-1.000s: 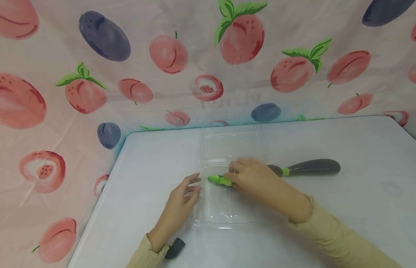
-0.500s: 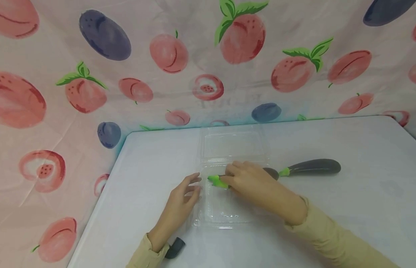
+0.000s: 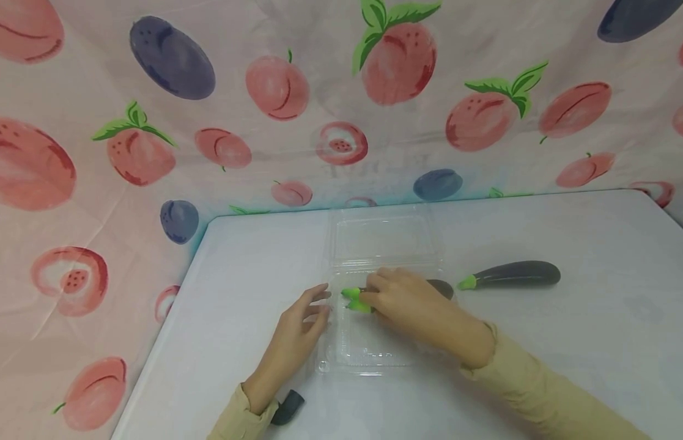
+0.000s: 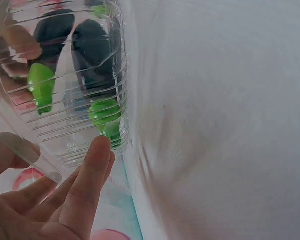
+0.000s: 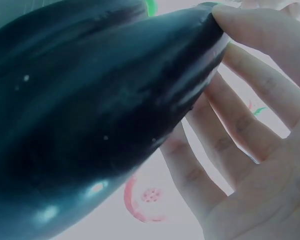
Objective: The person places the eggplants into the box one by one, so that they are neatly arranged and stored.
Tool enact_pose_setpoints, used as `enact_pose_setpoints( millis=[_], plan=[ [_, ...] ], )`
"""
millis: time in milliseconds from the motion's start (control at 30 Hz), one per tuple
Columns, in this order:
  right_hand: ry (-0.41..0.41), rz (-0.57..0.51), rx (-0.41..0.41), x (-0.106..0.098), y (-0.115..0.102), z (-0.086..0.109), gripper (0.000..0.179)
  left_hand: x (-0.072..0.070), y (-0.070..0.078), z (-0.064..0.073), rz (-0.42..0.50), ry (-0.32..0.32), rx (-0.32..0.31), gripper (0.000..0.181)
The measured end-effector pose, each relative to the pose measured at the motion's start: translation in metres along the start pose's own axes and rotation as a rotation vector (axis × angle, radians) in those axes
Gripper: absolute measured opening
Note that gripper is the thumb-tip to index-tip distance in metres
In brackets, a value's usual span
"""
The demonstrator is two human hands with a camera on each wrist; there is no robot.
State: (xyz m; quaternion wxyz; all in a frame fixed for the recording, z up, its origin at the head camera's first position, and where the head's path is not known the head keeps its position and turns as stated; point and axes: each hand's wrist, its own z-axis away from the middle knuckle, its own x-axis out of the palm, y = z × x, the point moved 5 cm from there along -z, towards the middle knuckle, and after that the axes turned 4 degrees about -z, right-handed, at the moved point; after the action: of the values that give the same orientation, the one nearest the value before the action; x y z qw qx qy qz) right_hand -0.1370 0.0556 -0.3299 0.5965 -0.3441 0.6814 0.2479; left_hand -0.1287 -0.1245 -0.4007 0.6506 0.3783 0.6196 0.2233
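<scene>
My right hand [image 3: 407, 300] pinches a dark eggplant with a green cap [image 3: 360, 304] between thumb and fingers, over the base of a clear plastic clamshell box [image 3: 369, 351]. In the right wrist view, this eggplant [image 5: 100, 110] fills much of the picture. A second eggplant [image 4: 95, 55] lies in the box beside it, seen through the ribbed wall; from the head its body is mostly hidden under my right hand. My left hand [image 3: 297, 321] rests at the box's left side, fingers loosely extended, fingertips right at the wall.
A third eggplant [image 3: 517, 274] lies on the white table [image 3: 589, 342] to the right of the box. The box's lid [image 3: 382, 238] is folded back behind the base. A small black object [image 3: 288, 407] sits by my left sleeve. Fruit-printed cloth [image 3: 297, 36] hangs behind.
My right hand has shifted slightly left and toward me with the eggplant, whose blunt end has drawn away from the third eggplant. Two green caps now show apart. The left hand has stayed still.
</scene>
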Motion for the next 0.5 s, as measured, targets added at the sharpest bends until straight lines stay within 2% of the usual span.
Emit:
enact_pose_setpoints(
  millis=[233,500],
  plan=[
    [0.021,0.017,-0.016,0.0034,-0.0005,-0.0009,0.023,-0.0001,-0.0001,-0.0001,0.01,-0.002,0.002,0.044],
    [0.009,0.009,-0.003,0.0067,-0.0003,-0.0018,0.022,-0.0002,-0.0003,0.0001,0.008,-0.002,0.0,0.044]
  ],
)
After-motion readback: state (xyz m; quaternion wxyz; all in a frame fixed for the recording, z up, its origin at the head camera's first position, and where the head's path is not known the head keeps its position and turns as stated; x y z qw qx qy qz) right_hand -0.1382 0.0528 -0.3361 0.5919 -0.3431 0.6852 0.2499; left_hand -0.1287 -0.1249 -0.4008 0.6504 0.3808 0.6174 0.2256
